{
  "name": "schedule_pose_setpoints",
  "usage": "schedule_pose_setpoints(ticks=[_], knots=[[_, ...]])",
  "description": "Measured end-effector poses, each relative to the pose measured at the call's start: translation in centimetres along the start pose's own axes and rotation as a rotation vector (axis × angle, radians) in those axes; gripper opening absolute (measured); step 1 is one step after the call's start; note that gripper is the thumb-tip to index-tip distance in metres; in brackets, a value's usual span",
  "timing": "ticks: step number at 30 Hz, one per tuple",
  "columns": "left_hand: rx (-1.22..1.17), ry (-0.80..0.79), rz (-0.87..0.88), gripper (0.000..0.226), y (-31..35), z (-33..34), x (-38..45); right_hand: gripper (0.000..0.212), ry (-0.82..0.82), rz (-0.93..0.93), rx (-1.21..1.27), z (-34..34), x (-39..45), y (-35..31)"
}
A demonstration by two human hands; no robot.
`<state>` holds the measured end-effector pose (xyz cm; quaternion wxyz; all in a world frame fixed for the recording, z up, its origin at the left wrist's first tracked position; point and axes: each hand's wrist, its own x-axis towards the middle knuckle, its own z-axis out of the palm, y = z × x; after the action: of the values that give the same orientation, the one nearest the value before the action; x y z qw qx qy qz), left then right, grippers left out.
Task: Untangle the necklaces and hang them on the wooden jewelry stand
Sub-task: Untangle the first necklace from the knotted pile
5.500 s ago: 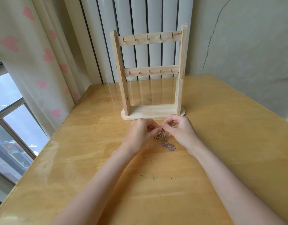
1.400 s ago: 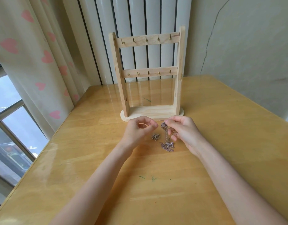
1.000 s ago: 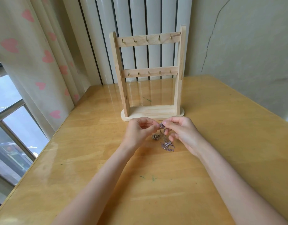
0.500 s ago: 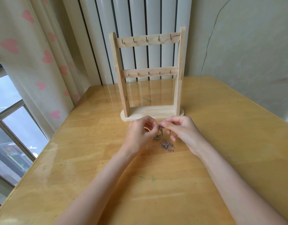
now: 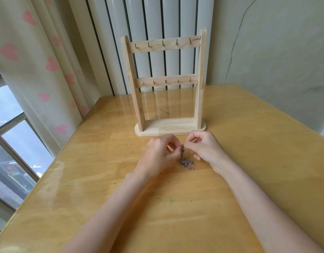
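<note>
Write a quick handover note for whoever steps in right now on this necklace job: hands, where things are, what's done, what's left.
Left hand and right hand: both pinch the top of the tangled pinkish metal chain necklaces, whose lower clump rests on the yellow wooden table.
Pale wooden jewelry stand: upright just behind the hands, two rails of small brass hooks, all bare.
Done: nothing hung yet.
Left: finish separating the chains, then hang each on a hook.
</note>
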<state>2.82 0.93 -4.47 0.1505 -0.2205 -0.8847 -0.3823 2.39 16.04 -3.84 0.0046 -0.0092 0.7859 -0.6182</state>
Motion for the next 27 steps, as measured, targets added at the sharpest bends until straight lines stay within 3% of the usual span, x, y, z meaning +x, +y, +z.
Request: schedule_pose_setpoints(ticks=[5, 10, 27], knots=[[-0.255, -0.074, -0.129, 0.024, 0.1, -0.4, 0.3, 0.018, -0.073, 0.091, 0.331, -0.2, 0.3, 0.0], [-0.548, -0.049, -0.246, 0.013, 0.1, -1.3, 0.4, 0.015, -0.079, 0.098, 0.325, -0.3, 0.2, 0.0], [-0.606, -0.039, -0.346, 0.016, 0.7, -0.6, 0.5, 0.012, -0.114, 0.004, 0.265, 0.2, -0.1, -0.3]])
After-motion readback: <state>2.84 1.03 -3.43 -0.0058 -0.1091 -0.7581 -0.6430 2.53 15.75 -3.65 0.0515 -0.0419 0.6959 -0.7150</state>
